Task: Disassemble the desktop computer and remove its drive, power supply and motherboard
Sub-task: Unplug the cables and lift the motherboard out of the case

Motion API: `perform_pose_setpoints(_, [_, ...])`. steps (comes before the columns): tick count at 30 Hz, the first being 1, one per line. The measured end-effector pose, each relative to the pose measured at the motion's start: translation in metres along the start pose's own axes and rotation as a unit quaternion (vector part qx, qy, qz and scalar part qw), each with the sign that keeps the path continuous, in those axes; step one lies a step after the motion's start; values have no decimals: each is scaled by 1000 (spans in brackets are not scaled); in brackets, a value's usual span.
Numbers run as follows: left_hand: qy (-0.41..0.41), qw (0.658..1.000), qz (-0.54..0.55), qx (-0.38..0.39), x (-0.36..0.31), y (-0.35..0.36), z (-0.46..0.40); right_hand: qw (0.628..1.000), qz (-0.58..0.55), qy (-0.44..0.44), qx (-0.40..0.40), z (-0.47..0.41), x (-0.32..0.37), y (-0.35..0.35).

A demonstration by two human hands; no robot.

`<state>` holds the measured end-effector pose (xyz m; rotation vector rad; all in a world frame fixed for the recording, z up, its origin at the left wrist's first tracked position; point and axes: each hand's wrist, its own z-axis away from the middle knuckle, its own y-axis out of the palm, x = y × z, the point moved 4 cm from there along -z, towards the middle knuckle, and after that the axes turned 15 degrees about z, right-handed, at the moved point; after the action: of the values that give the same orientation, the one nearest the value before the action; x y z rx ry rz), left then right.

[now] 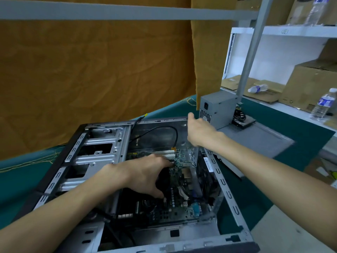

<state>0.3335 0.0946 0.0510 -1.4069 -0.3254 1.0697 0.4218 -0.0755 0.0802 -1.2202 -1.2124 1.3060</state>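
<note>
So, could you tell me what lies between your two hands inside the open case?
In the head view, the green motherboard with its white expansion slots lies between the left hand and the right hand, which grips the grey metal case's rim.

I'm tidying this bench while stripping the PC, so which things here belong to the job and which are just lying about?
Job:
- open grey metal computer case
- green motherboard inside it
- grey boxy power supply, already out
- left hand, right hand

Lying about:
- clear plastic water bottles
- brown cardboard boxes
- orange cloth backdrop
</note>
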Motion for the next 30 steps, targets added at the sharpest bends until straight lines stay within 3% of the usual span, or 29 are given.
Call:
perform_pose_setpoints(12, [18,1000,-6,16,-2,3,1,999,46,0,-10,5,6,-4])
perform_pose_setpoints(15, [20,1000,-1,11,-3,3,-1,969,170,-60,-172,15,16,-14])
perform_pose_setpoints(17, [19,1000,3,8,-2,3,-2,941,165,-130,-265,24,28,-20])
perform_pose_setpoints(18, [15,1000,7,10,0,3,-2,940,134,-170,-263,28,32,-21])
perform_pose_setpoints(21, [3,999,40,15,2,3,0,952,119,-239,-153,29,41,-13])
perform_pose_setpoints(26, [-63,995,72,28,-4,5,-2,943,248,-222,20,11,43,-5])
perform_pose_setpoints(30, [-87,995,35,34,-2,8,-1,932,252,-224,134,-3,50,6])
